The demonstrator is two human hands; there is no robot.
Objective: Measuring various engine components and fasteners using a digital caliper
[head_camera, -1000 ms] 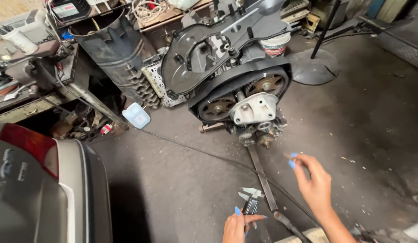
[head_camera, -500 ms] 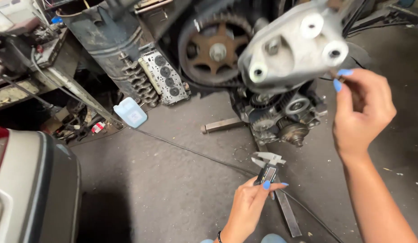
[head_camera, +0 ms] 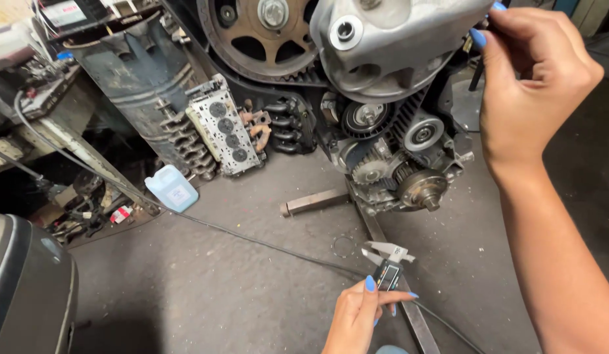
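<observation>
While our left hand (head_camera: 358, 314) pinches a grey digital caliper (head_camera: 387, 269), our right hand's (head_camera: 534, 85) fingertips close on something hidden beside the silver cast-aluminium engine bracket (head_camera: 390, 46).

A translucent blue plastic jug (head_camera: 173, 188) and a grey metal cylinder head (head_camera: 224, 133) sit on the concrete floor (head_camera: 206, 288), well left of the fingers.

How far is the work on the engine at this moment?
Done: the toothed belt and pulleys lie bare, with no cover over them. In hand: the left hand holds a caliper low; the right hand pinches something small by the grey bracket. Left: the caliper touches no part yet.
</observation>
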